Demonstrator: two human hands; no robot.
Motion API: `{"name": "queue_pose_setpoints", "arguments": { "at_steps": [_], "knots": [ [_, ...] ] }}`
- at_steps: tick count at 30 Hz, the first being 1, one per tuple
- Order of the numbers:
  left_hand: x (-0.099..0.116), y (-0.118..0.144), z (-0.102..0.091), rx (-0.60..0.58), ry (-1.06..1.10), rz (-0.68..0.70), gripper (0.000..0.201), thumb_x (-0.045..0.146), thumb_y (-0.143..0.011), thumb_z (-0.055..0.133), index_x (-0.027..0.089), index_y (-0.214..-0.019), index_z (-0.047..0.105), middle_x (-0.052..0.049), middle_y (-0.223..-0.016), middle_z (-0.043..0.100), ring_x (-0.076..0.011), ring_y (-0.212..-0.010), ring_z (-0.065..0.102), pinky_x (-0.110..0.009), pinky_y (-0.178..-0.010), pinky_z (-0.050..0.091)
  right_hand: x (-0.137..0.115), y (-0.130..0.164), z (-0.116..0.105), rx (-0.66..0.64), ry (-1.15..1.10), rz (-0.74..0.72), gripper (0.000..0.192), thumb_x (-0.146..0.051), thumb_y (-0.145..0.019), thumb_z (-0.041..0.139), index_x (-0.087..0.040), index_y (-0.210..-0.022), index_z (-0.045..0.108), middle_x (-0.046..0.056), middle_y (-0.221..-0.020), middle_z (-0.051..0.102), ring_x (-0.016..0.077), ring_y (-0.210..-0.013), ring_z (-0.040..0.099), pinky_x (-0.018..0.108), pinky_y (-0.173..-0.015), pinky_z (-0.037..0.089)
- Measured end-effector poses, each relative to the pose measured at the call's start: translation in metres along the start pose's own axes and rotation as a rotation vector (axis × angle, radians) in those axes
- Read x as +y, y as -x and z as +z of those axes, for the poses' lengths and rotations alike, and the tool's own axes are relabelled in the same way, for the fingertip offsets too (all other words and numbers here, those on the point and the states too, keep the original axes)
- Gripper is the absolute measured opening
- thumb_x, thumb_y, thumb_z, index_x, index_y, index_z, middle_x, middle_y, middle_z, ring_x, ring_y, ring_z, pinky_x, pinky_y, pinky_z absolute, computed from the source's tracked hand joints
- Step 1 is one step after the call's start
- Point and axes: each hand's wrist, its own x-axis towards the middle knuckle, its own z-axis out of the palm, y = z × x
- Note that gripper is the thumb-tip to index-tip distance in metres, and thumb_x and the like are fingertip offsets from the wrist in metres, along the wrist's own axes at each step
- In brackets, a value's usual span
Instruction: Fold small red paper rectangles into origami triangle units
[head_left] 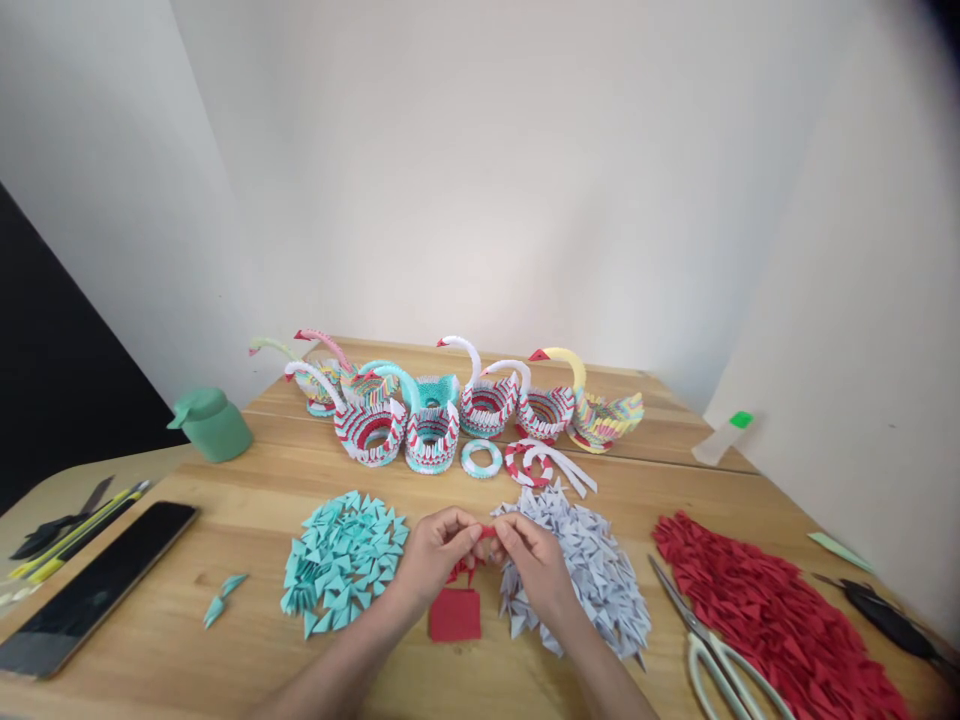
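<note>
My left hand (pixel 444 548) and my right hand (pixel 531 552) meet at the middle of the table, both closed in a pinch on a small piece of red paper (pixel 488 532). Only a narrow strip of it shows between the fingertips. Just below lie a few folded red pieces (pixel 463 572), partly covered by my hands. Nearer to me is a stack of flat red paper rectangles (pixel 454 615). A pile of folded teal paper triangles (pixel 345 560) spreads left of my left hand. Beside and partly under my right hand is a pile of pale grey-lilac triangles (pixel 592 565).
Several paper swans (pixel 431 430) stand at the back, with two paper rings (pixel 481 459) before them. Scissors (pixel 709 640) and a red triangle heap (pixel 772 610) lie right. On the left are a phone (pixel 97 590), a green lidded container (pixel 214 427) and two loose teal pieces (pixel 222 600).
</note>
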Motion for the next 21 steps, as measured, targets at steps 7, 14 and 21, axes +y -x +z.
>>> {"name": "queue_pose_setpoints", "arguments": {
  "at_steps": [7,14,21],
  "knots": [
    [-0.0024,-0.0014,-0.0003,0.057,0.036,0.028,0.032,0.044,-0.074,0.067,0.012,-0.073,0.062,-0.001,-0.061,0.062,-0.009,-0.051,0.052,-0.02,-0.051,0.04,0.0013,-0.0017,0.001,-0.07,-0.257,0.107,0.034,-0.05,-0.085,0.055,-0.017,-0.079,0.062,0.001,-0.068,0.06,0.0157,-0.063,0.058,0.026,-0.058,0.048],
    [-0.0058,-0.0013,0.0015,0.028,0.059,0.043,0.025,0.034,-0.072,0.071,0.012,-0.079,0.062,-0.003,-0.066,0.067,-0.0137,-0.058,0.06,-0.023,-0.057,0.045,0.0089,-0.0034,0.0022,-0.034,-0.204,0.12,0.027,-0.044,-0.077,0.065,-0.017,-0.081,0.062,-0.001,-0.063,0.06,0.0128,-0.058,0.056,0.024,-0.058,0.046],
    [-0.0043,-0.0007,0.0015,0.029,-0.079,0.064,0.016,0.02,-0.074,0.065,0.013,-0.088,0.062,-0.005,-0.073,0.068,-0.0157,-0.067,0.063,-0.025,-0.065,0.047,0.0057,-0.0025,0.0025,-0.001,-0.15,0.087,0.023,-0.04,-0.079,0.062,-0.017,-0.084,0.062,-0.003,-0.061,0.057,0.0125,-0.056,0.054,0.024,-0.056,0.043]
  ]
}}
